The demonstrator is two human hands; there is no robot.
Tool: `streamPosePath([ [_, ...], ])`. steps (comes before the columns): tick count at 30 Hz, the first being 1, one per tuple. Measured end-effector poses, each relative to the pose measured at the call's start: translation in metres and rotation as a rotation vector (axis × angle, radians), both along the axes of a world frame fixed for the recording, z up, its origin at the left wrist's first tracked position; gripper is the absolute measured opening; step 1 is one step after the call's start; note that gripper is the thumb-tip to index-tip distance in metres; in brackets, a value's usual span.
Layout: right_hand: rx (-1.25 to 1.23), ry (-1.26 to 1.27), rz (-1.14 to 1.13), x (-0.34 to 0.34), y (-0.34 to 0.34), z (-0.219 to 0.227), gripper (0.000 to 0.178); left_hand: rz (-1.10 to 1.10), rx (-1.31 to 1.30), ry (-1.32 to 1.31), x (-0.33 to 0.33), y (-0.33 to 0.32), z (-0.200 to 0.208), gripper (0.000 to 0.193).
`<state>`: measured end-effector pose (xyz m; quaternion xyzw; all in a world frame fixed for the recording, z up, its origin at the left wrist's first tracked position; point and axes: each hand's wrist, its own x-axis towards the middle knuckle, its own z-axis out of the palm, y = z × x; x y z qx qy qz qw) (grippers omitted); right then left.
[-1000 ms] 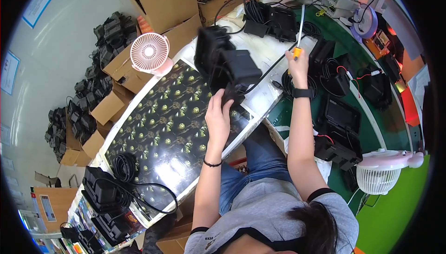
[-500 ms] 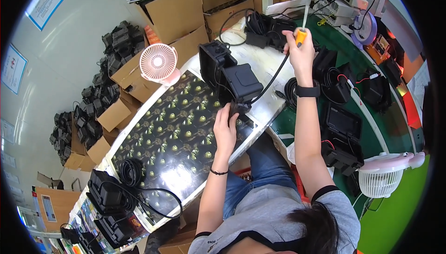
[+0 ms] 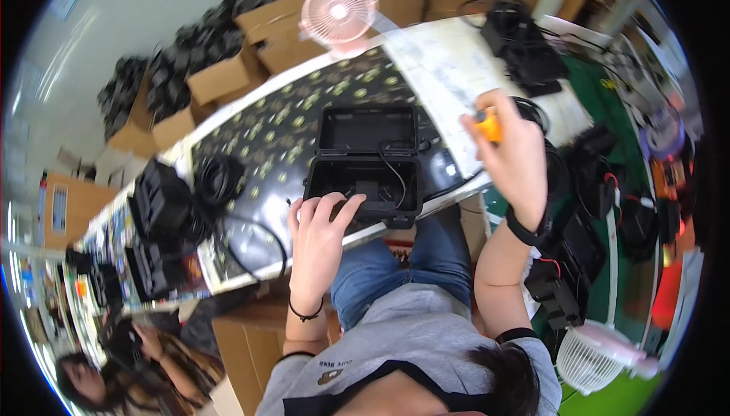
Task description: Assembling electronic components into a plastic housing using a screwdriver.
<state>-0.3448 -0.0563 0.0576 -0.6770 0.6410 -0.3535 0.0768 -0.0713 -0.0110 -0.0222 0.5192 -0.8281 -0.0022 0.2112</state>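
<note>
An open black plastic case (image 3: 309,180) sits at the table's near edge, its hinged lid (image 3: 369,131) tipped back on the far side. Inside the case lies a small black block (image 3: 372,197) with a thin cable curving up from it. My left hand (image 3: 318,245) grips the near left corner of the case, fingers bent over the rim. To the right of the case and raised, my right hand (image 3: 513,157) is closed round the orange handle of a screwdriver (image 3: 489,127). The screwdriver's shaft is smeared by motion.
A pink fan (image 3: 339,14) stands at the far table edge. Black cased units (image 3: 161,197) and a coiled cable (image 3: 219,178) lie left; more units (image 3: 525,51) lie far right. A green bench (image 3: 601,256) and white fan (image 3: 589,359) are right. Someone (image 3: 144,363) sits lower left.
The case has been turned upright and set down near me with its opening facing up. My left hand has moved left onto its rim. My right hand has come down nearer with the screwdriver.
</note>
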Motion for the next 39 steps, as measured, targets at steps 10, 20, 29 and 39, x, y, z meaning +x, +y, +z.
streamPosePath([
  [10, 0.220, -0.737, 0.227, 0.062, -0.043, -0.142, 0.039, 0.042, -0.083, 0.023, 0.021, 0.044, -0.030, 0.057],
  [20, 0.234, -0.987, 0.228, 0.078, -0.029, -0.150, 0.042, 0.109, -0.165, 0.264, 0.033, 0.065, -0.069, 0.061],
  [29, 0.017, -1.089, 0.230, 0.049, -0.007, -0.158, 0.040, 0.086, 0.444, 0.651, 0.084, 0.068, -0.026, 0.062],
  [39, 0.008, -1.109, 0.211, 0.063, -0.008, -0.152, 0.041, -0.352, 0.962, 1.860, 0.050, 0.030, -0.014, 0.059],
])
